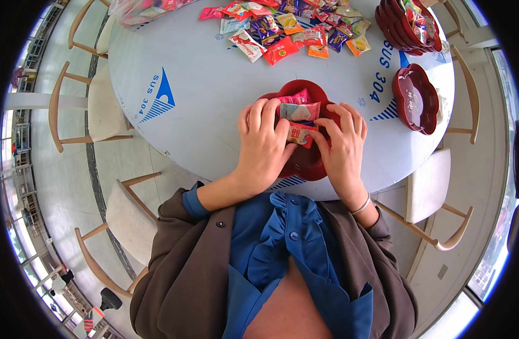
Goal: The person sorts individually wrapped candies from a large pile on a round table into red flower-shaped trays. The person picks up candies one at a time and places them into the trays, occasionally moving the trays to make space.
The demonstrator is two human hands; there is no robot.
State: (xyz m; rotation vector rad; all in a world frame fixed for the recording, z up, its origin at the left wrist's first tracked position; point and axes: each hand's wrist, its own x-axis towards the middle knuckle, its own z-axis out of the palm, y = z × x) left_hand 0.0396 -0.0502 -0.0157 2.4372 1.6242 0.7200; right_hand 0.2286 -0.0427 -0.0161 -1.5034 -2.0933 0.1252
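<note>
A dark red flower-shaped bowl (299, 166) sits before me near the table's front edge. Over its left side, my left hand (261, 140) has thumb and index finger at the left end of a red-and-cream candy packet (299, 134). From the other side, my right hand (344, 133) grips that packet's right end between thumb and fingertips. Just beyond it in the bowl lie a grey-and-pink packet (299, 111) and a bright pink packet (295, 97). A bit of purple wrapper shows behind the held packet. My fingers partly hide the bowl's sides.
Farther back on the round table (191, 114) is a pile of wrapped sweets (280, 51). A clear plastic bag (147, 12) of sweets lies at the back left. To the right are another red bowl (416, 99) and stacked bowls (391, 31). Wooden-framed chairs (130, 220) surround the table.
</note>
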